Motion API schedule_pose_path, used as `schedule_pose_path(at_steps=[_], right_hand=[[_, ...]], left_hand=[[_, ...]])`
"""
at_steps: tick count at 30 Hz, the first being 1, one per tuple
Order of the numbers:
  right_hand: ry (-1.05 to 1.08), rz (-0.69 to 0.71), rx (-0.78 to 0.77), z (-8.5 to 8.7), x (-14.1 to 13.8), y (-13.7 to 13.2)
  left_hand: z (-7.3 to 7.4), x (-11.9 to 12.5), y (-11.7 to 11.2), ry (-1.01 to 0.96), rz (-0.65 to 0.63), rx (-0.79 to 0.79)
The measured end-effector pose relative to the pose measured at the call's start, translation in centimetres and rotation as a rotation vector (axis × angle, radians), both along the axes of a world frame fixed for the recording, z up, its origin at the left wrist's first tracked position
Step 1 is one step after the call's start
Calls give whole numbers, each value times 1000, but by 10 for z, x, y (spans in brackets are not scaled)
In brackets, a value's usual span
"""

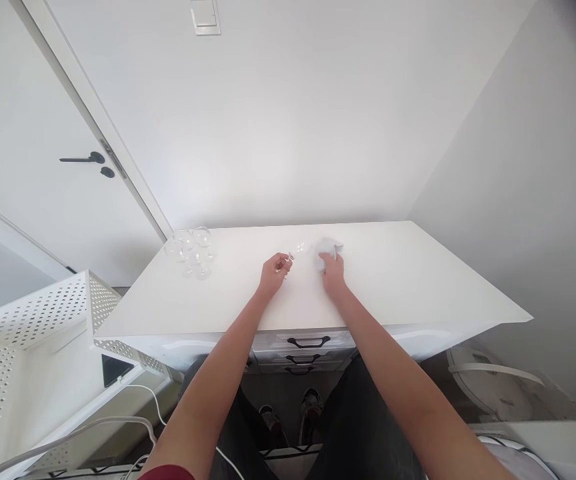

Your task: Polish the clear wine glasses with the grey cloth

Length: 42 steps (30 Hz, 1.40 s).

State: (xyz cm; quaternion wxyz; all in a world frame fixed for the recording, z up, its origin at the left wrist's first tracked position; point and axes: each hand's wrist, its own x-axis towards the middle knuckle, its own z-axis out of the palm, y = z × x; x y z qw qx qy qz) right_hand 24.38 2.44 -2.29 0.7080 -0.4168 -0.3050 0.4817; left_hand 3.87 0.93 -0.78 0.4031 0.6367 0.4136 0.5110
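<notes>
A: Where's the glass?

B: Over the middle of the white cabinet top [408,287], between the two hands. Clear glass [301,248], outline faint; cannot tell whether it touches the surface.

A: Hands?

B: Left hand [275,271]: fingers curled in, pinching the glass near its narrow end. Right hand [333,269]: thumb and fingers partly bent round a bunched pale cloth [327,249], just beside the glass.

A: What's around it?

B: Cloth and right hand are nearest, on the bowl side. Cluster of stemmed glasses [194,253] at the far left corner, well apart from the left hand. White wall [293,120] rises behind the back edge. Drawers with dark handles [309,343] below the front edge, between the forearms.

A: Further out?

B: Door [13,100] with a dark lever [79,159], far left. Perforated white rack [63,300] lower left; dark flat device [115,369] by it, white cable [151,395] attached.

A: Which way does the held glass point?

B: Bowl toward the right and slightly wallward. Long axis slants across the top, narrow end at the left hand.
</notes>
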Motion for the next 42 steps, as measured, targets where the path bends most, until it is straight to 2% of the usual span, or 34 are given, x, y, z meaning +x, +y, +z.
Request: schedule_pose_path(at_steps=[3,6,8,11,14,18,24,28,33,38,42], right_hand=[[-59,336,90,12,-8,-9],[-15,516,158,27,-9,-18],[-24,549,186,33,-9,-22],[-88,535,227,34,-9,-24],[-118,492,270,28,-9,-22],[-157,535,273,25,-7,-22],[-159,588,270,26,-5,-23],[-166,555,259,22,-8,-19],[-287,330,252,20,-14,-19],[-455,206,374,23,-18,-27],[-594,84,403,25,-16,-29]], left_hand=[[3,2,-3,11,-111,12],[5,2,-3,-38,-137,-8],[5,2,-2,-50,-140,-36],[6,2,-2,-35,-149,-64],[7,2,-5,-7,-234,-70],[8,3,-8,10,-334,-73],[7,2,-7,55,-306,-31],[4,2,-5,85,-206,39],[0,3,-3,157,-69,95],[-4,3,-2,298,-50,200],[-5,4,-3,377,-48,226]])
